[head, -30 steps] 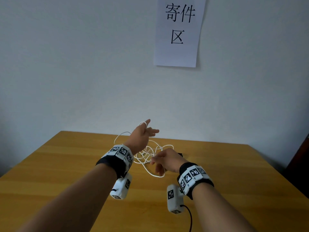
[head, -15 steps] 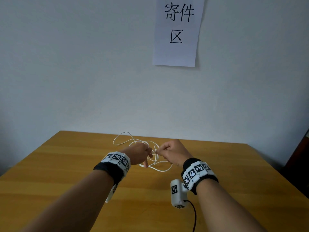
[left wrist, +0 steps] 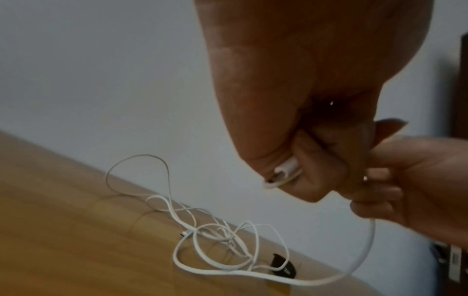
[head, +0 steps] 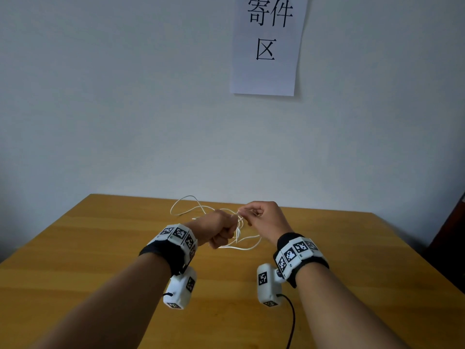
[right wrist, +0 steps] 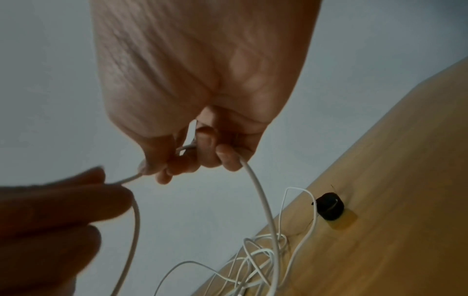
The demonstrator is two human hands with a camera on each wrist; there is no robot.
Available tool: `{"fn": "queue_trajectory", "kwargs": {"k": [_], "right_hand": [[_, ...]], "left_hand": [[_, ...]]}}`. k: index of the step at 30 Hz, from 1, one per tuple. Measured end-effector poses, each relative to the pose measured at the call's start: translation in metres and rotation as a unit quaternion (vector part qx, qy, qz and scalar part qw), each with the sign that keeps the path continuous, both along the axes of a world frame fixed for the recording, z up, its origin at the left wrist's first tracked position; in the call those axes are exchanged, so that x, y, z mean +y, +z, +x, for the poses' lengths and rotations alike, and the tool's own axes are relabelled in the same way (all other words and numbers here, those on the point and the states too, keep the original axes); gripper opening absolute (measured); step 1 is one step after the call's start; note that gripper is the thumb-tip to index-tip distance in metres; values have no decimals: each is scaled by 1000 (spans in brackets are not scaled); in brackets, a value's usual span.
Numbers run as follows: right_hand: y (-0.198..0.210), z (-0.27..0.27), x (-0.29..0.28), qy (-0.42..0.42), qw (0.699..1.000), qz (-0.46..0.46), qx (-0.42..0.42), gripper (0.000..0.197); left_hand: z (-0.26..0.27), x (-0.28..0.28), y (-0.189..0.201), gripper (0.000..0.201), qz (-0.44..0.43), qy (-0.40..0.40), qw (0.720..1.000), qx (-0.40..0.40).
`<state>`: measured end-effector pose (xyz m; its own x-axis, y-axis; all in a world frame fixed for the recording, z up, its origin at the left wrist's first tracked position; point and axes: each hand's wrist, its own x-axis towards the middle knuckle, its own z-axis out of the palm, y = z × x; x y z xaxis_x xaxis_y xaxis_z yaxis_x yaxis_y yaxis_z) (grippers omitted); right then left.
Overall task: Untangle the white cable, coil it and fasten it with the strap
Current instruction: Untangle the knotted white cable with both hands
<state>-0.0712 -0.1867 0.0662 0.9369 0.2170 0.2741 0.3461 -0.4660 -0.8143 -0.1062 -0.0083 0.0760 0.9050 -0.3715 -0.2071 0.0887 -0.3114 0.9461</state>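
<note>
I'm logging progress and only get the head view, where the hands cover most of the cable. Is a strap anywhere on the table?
Observer: Yes. The right wrist view shows a black strap lying on the table just past the tangle, with neither hand on it.
Operator: Does the left hand have an end of the cable?
Observer: The left wrist view shows a white connector poking out of the left hand, whose fingers curl round it.
Operator: And the right?
Observer: The right hand is curled round the white cable, which leaves by the little finger and drops into the tangle.
</note>
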Motion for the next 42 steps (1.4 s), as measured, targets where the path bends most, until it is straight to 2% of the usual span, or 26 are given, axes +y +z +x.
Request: {"fn": "queue_trajectory", "kwargs": {"k": [5, 10, 12, 15, 18, 21, 23, 25, 29, 31, 36, 40, 42], "right_hand": [[-3, -1, 5, 15, 1000, 13, 17, 24], [-6, -2, 17, 22, 996, 39, 76, 39], [-9, -3, 20, 27, 994, 42, 99, 39], [-15, -5, 20, 50, 990, 31, 128, 37], [-16, -11, 20, 63, 990, -6, 128, 44], [-16, -14, 21, 80, 988, -48, 125, 43], [-17, -14, 22, 85, 986, -67, 127, 40], [-17, -14, 20, 85, 984, -77, 134, 38], [-18, -13, 12, 81, 980, -89, 159, 33], [-19, -12, 9, 79, 979, -87, 168, 29], [-15, -18, 12, 104, 971, -129, 172, 24], [-5, -21, 19, 118, 967, -146, 172, 17], [-1, -20, 20, 113, 969, -147, 162, 14]], "left_hand": [[-1, -2, 11, 44, -198, 28, 977, 78], [-2, -13, 20, 42, -372, 57, 923, 78], [-1, -17, 24, 42, -432, 75, 897, 63], [2, -19, 32, 40, -486, 102, 868, 25], [4, -21, 40, 36, -500, 120, 858, -17], [6, -22, 44, 34, -507, 148, 846, -73], [9, -19, 44, 37, -494, 153, 848, -114], [10, -15, 44, 41, -449, 161, 866, -150], [14, -9, 38, 41, -268, 200, 918, -213], [17, -5, 31, 40, -195, 200, 932, -232], [20, -5, 20, 46, -125, 215, 938, -240], [23, -6, 14, 43, 8, 199, 929, -312], [25, -7, 7, 37, 66, 179, 929, -317]]}}
